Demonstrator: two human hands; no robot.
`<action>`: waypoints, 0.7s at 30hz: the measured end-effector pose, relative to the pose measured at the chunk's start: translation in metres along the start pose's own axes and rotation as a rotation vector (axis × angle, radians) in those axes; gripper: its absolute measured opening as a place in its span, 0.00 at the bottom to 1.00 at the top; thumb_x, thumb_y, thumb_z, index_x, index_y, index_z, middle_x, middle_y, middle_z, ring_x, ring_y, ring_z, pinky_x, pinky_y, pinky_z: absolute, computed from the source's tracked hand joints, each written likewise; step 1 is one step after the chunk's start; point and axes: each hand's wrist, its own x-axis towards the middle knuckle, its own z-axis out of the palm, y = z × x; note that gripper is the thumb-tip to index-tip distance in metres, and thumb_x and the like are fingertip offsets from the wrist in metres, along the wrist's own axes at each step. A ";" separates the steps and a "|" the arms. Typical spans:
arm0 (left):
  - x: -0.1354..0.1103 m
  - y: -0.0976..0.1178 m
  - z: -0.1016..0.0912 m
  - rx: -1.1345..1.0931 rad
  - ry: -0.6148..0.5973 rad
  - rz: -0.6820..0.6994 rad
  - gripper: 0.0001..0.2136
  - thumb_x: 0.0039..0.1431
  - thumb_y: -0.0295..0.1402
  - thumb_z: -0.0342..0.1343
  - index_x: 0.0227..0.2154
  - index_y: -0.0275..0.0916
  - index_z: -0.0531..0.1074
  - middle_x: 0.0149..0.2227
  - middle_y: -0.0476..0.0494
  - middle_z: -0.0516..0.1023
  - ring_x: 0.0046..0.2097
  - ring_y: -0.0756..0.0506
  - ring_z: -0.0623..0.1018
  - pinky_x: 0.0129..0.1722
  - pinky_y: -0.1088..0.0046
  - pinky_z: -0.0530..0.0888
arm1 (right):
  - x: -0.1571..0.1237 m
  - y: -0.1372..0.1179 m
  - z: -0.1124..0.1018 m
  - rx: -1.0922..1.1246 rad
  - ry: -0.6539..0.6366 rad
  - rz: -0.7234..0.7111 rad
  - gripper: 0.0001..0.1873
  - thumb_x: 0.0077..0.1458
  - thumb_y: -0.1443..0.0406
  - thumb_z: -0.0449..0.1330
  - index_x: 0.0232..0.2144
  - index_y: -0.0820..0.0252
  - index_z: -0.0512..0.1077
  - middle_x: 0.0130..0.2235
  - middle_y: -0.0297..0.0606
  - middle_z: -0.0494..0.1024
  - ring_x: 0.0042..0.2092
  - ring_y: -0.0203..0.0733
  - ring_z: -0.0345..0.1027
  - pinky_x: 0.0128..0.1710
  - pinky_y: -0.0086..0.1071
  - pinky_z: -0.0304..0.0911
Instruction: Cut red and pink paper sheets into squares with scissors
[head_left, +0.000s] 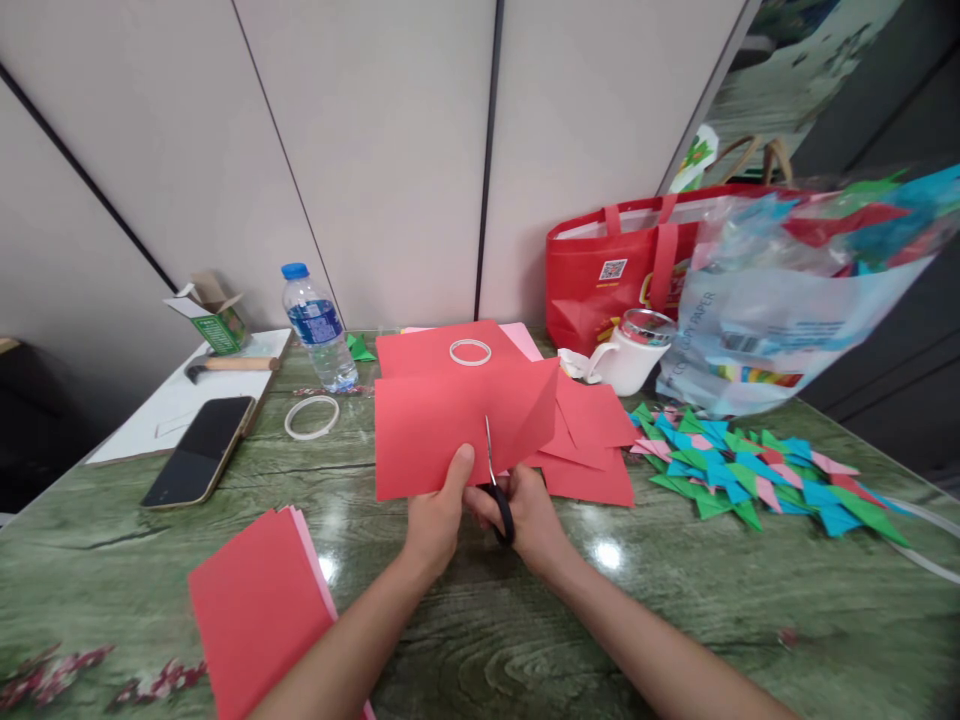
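My left hand (439,515) grips a sheet of red paper (431,425) by its lower edge, thumb lying on top. In my right hand (529,515) is a pair of scissors (501,512) with black handles, its silver blade pointing up across the sheet. A cut runs in from the lower edge, and the part right of the blade bends upward. Under and behind it are more red sheets (405,355), with a white tape roll (470,352) on top. Cut red pieces (592,480) lie just to the right.
At left are a phone (202,450), a hammer (232,364), a small box (214,315), a water bottle (319,330) and another tape roll (311,418). Red paper (259,610) lies in front. Right: a mug (628,355), a red bag (585,270), a plastic bag (765,330), folded paper pieces (750,470).
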 end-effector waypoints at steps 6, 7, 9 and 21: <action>0.001 0.000 0.001 -0.021 -0.004 -0.051 0.15 0.41 0.37 0.59 0.34 0.38 0.70 0.36 0.46 0.74 0.36 0.48 0.74 0.39 0.72 0.68 | 0.001 0.002 0.001 0.013 0.001 -0.007 0.16 0.38 0.57 0.61 0.18 0.60 0.59 0.13 0.27 0.62 0.16 0.30 0.55 0.15 0.24 0.53; 0.001 0.001 0.001 -0.035 -0.008 -0.060 0.15 0.41 0.37 0.59 0.35 0.38 0.70 0.36 0.46 0.74 0.36 0.48 0.73 0.39 0.72 0.68 | 0.001 0.002 0.001 0.017 0.002 -0.009 0.16 0.37 0.58 0.62 0.18 0.60 0.60 0.13 0.27 0.62 0.16 0.30 0.55 0.15 0.24 0.53; 0.001 0.002 0.002 -0.068 -0.011 -0.065 0.17 0.41 0.36 0.59 0.37 0.38 0.69 0.36 0.47 0.74 0.36 0.49 0.73 0.40 0.72 0.68 | 0.001 0.003 0.001 0.028 0.006 -0.012 0.15 0.37 0.58 0.62 0.19 0.60 0.60 0.13 0.26 0.62 0.16 0.30 0.55 0.15 0.24 0.53; 0.002 0.002 0.001 -0.131 -0.006 -0.057 0.18 0.44 0.37 0.57 0.41 0.38 0.67 0.37 0.46 0.73 0.38 0.49 0.72 0.43 0.72 0.67 | 0.001 0.008 -0.002 0.027 0.012 0.019 0.17 0.37 0.59 0.63 0.22 0.61 0.60 0.13 0.26 0.63 0.15 0.30 0.55 0.13 0.23 0.52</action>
